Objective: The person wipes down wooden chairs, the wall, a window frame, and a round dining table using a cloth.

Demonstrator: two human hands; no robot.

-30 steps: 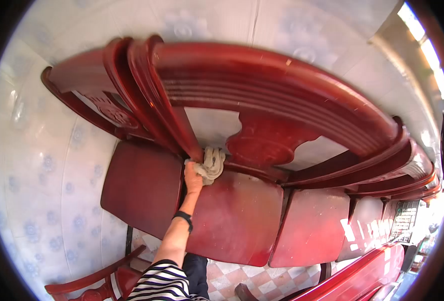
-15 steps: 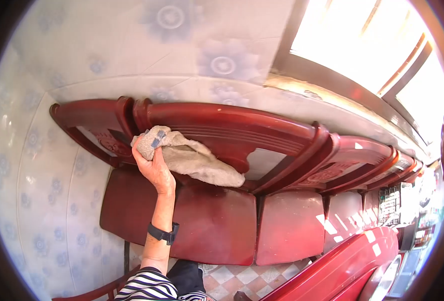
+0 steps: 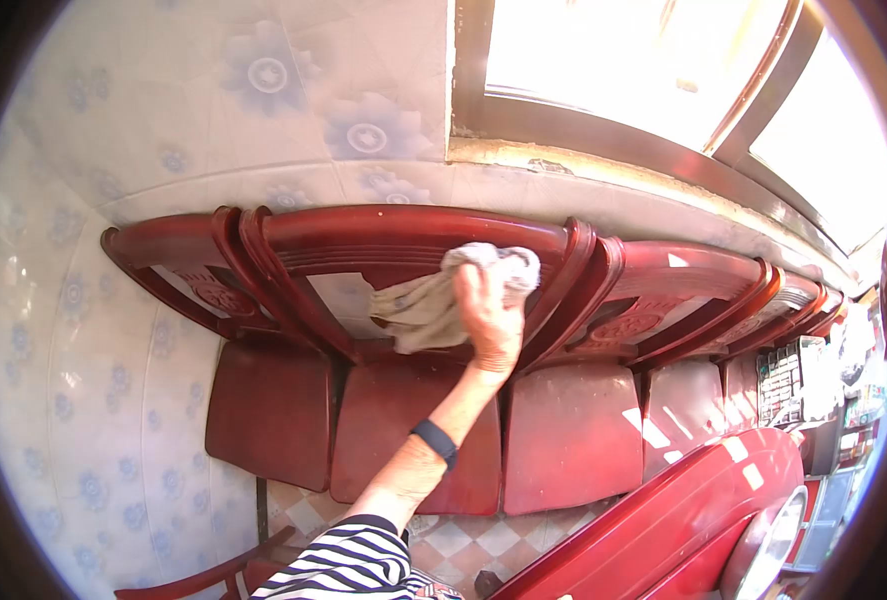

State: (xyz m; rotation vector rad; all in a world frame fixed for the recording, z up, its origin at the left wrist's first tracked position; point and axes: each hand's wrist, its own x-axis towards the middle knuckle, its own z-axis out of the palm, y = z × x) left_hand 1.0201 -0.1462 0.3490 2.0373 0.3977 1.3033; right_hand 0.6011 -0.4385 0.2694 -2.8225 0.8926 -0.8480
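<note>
My left hand (image 3: 493, 325) is closed around a pale, crumpled cloth (image 3: 418, 312), pressing it against the right part of a red wooden bench's backrest (image 3: 363, 225). The bunched end of the cloth is under my fingers, and its loose end trails to the left over the slats and panel. A dark band (image 3: 433, 445) circles my left wrist, below a black-and-white striped sleeve (image 3: 343, 560). My right hand is not in view.
Red seats (image 3: 573, 430) run in a row below the backrest. A glossy red table (image 3: 653, 520) stands at the lower right, with a round metal item (image 3: 768, 545) beside it. Tiled wall (image 3: 163, 90) and a bright window (image 3: 613, 60) rise behind the bench.
My left hand has carried the cloth rightward along the backrest, from its left part to the right post. The cloth's loose end now trails left instead of right. The view has shifted slightly.
</note>
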